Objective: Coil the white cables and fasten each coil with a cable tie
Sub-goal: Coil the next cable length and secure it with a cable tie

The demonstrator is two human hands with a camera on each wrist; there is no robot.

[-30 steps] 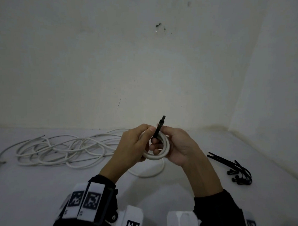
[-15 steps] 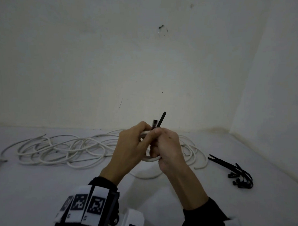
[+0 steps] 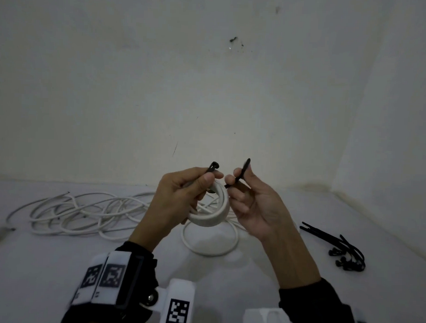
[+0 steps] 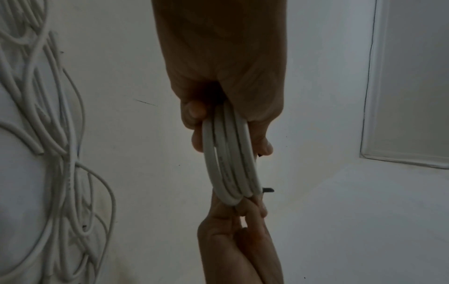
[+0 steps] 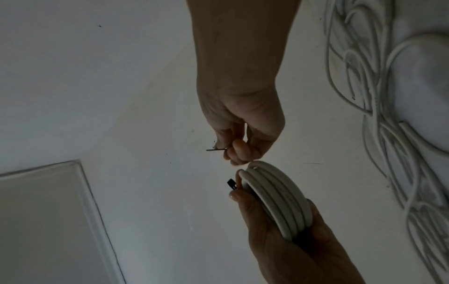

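At the centre of the head view your left hand [image 3: 181,199] grips a small coil of white cable [image 3: 215,209], holding it above the white surface [image 3: 46,271]. Its thumb and forefinger also pinch the head end of a black cable tie [image 3: 213,167]. Just to the right, your right hand [image 3: 251,203] pinches the tie's other end, which pokes upward. Loose white cable [image 3: 80,210] sprawls at centre left behind your hands. A bunch of spare black ties [image 3: 337,247] lies at the right.
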